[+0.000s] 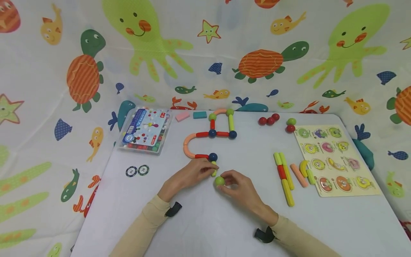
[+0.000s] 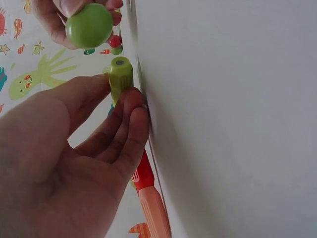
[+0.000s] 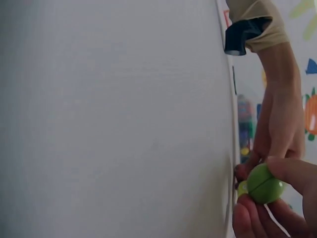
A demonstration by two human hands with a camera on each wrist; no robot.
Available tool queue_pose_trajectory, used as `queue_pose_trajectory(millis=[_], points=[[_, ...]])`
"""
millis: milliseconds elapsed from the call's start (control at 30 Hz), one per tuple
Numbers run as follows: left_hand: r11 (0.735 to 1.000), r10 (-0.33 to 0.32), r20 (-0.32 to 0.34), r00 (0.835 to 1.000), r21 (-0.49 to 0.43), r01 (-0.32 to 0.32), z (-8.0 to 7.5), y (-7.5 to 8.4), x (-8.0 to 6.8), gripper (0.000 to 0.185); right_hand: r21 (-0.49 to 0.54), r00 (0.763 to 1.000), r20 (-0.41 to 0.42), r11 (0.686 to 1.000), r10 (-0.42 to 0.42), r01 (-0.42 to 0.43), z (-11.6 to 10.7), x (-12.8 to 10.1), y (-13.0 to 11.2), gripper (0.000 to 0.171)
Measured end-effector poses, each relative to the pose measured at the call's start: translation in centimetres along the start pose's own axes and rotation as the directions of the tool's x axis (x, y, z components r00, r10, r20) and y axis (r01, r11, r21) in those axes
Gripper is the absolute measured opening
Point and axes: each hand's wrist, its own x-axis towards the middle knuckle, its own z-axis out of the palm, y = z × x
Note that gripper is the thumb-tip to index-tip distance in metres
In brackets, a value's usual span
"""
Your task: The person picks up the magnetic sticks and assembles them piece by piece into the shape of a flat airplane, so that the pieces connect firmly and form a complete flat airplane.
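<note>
My left hand (image 1: 192, 175) pinches a short yellow-green magnetic stick (image 2: 120, 77) between thumb and fingers. The far end of that stick is at a dark blue ball (image 1: 213, 157); its near end shows a grey spot in the left wrist view. Between right thumb and fingers, my right hand (image 1: 243, 191) holds a green ball (image 1: 219, 181) just off the stick's near end. From the blue ball, a chain of red sticks and a curved peach piece (image 1: 186, 144) leads up to a closed shape with a red stick (image 1: 222, 134) and green balls.
A clear box of pieces (image 1: 156, 147) stands back left, with two poker chips (image 1: 131, 171) before it. Pink and teal blocks (image 1: 199, 115) lie behind. To the right are red balls (image 1: 270, 121), loose sticks (image 1: 287, 192) and a fruit puzzle board (image 1: 353, 192).
</note>
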Motion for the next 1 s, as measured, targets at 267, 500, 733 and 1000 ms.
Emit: queue_pose_trajectory(millis=[267, 500, 733, 1000], points=[[0.999, -0.002, -0.013, 1.000, -0.032, 0.001, -0.1, 0.0, 0.0, 0.028, -0.048, 0.999, 0.013, 0.998, 0.029, -0.029, 0.8, 0.5, -0.3, 0.030], [0.999, -0.020, -0.006, 1.000, -0.036, 0.020, -0.2, 0.0, 0.0, 0.029, -0.094, 0.999, -0.005, 0.995, 0.039, -0.039, 1.2, 0.9, -0.5, 0.029], [0.999, -0.020, -0.014, 1.000, -0.029, 0.019, -0.2, 0.0, 0.1, 0.028, -0.077, 0.999, -0.010, 0.996, 0.033, -0.034, 1.5, 1.1, -0.3, 0.029], [0.999, 0.000, -0.022, 1.000, -0.037, -0.001, -0.1, -0.1, 0.0, 0.026, -0.077, 0.999, -0.021, 0.996, 0.045, -0.046, 1.7, 1.4, -0.5, 0.030]])
